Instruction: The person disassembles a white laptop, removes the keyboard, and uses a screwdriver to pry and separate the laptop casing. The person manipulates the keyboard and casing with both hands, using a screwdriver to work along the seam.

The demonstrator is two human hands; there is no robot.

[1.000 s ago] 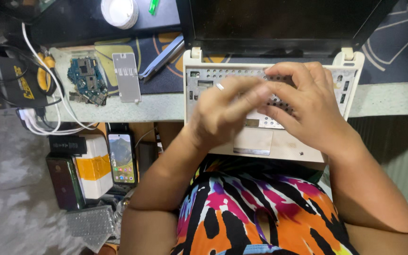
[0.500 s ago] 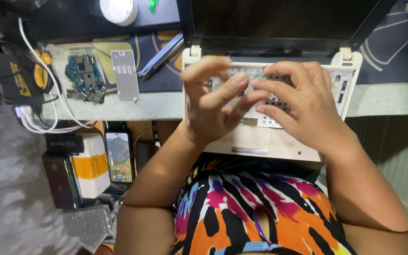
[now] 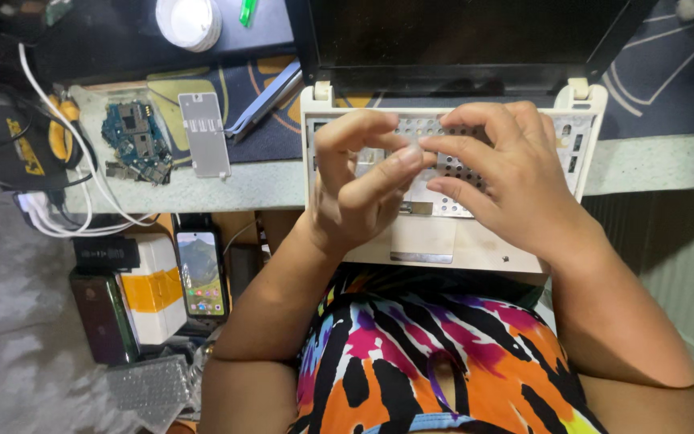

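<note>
Table (image 3: 652, 165) seen from above, grey edge. White laptop (image 3: 459, 241) laid open at table edge, keyboard removed, perforated metal tray exposed. Right hand (image 3: 516, 173) rested on tray, fingers spread apart. Left hand (image 3: 355, 189) raised over tray, fingers curled together; pinched item cannot be told. Phone (image 3: 201, 273), blue circuit board (image 3: 134, 141), grey plate (image 3: 204, 133) placed well left.

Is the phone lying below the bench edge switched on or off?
On. The phone has a lit screen with a picture and icons, while the laptop under both hands has a dark screen.
</note>
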